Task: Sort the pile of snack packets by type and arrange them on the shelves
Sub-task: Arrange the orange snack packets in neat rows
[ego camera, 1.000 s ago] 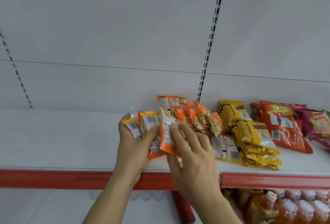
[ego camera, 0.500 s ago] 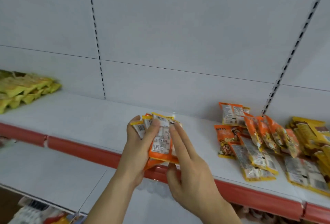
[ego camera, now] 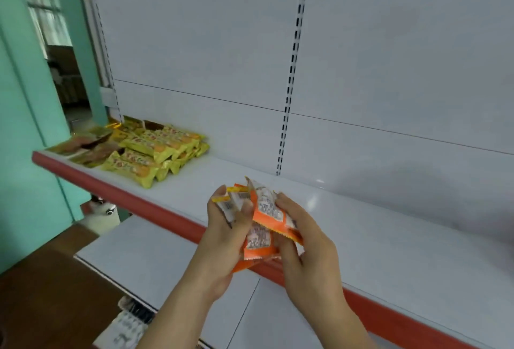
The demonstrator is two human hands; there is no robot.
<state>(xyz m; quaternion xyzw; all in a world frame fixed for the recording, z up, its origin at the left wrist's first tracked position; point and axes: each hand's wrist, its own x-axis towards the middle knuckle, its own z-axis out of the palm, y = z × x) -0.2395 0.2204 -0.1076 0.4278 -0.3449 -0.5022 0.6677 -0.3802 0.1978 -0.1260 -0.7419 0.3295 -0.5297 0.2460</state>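
Packets: bunch of orange snack pkts (ego camera: 264, 218), held between both hands, in air above the shelf (ego camera: 389, 237) front edge, mid-span; barcoded backs face cam
L hand (ego camera: 225, 240): grips bunch from left; thumb over front, fingers behind
R hand (ego camera: 303, 240): grips right side of bunch; fingers curled round front pkt
Yellow pkts (ego camera: 155, 154): stacked at shelf's left end, well apart from hands
Brown pkts (ego camera: 83, 145): at left corner, beside yellow stack
Lower shelf (ego camera: 155, 259): below hands
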